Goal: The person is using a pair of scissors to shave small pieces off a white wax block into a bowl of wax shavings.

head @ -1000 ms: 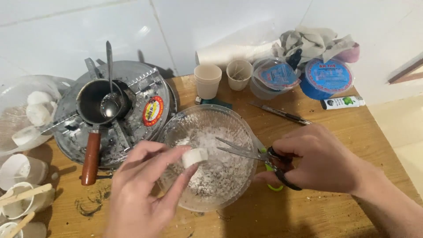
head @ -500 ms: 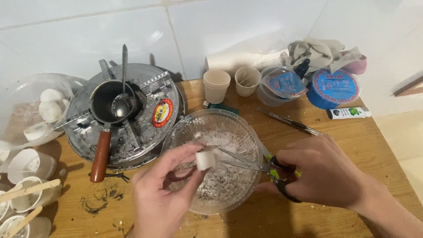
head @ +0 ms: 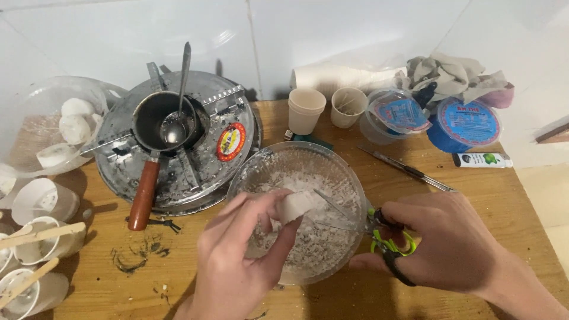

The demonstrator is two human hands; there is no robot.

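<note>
Two hands over glass bowl (head: 332, 163), left hand (head: 240, 255) pinching white block (head: 294, 205), right hand (head: 444, 246) gripping open scissors (head: 367, 228)

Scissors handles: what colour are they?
Green and black handles on the scissors, held in the right hand; head view.

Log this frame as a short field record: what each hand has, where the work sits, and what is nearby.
left hand: pinches a white block over the bowl
right hand: grips green-handled scissors, blades open toward the block
work area: clear bowl of white powder on a wooden table
left of bowl: small pot with ladle on a round metal stove
behind: two paper cups
</note>
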